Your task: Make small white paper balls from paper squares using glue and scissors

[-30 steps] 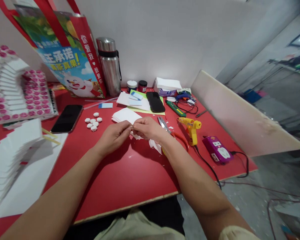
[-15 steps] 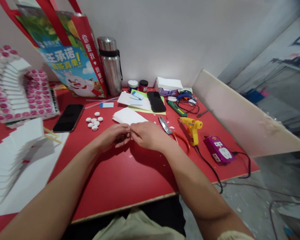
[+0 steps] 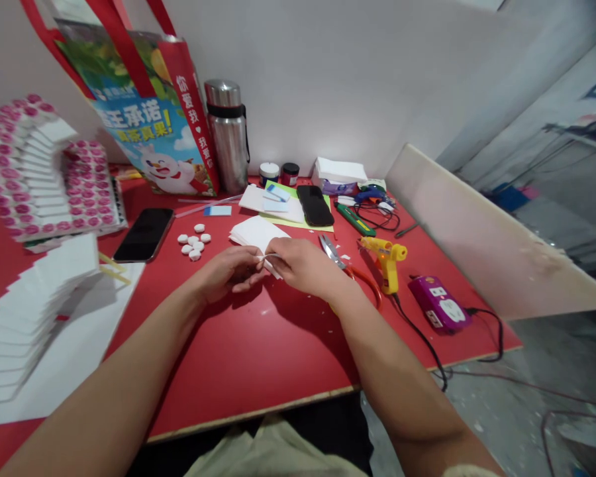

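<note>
My left hand [image 3: 236, 270] and my right hand [image 3: 298, 264] meet over the middle of the red table. Between their pinched fingertips stretches a thin white paper strip [image 3: 269, 256], curved and narrow. The left hand's lower fingers are curled loosely beneath. Just behind my fingers lies a stack of white paper [image 3: 258, 232], partly covered by the right hand. Left of my hands sit several small round white paper rolls [image 3: 195, 244]. Scissors with orange handles [image 3: 365, 281] lie right beside my right forearm, which hides part of them.
A yellow hot glue gun [image 3: 388, 258] and a purple power socket [image 3: 440, 303] with cords are on the right. Phones [image 3: 144, 235], a steel flask [image 3: 227, 139] and a shopping bag [image 3: 153, 126] stand or lie farther back. Fanned white card pieces [image 3: 34, 318] occupy the left.
My fingertips have drawn slightly apart, and the white strip now shows between them. The view has shifted a little, so everything appears slightly farther right.
</note>
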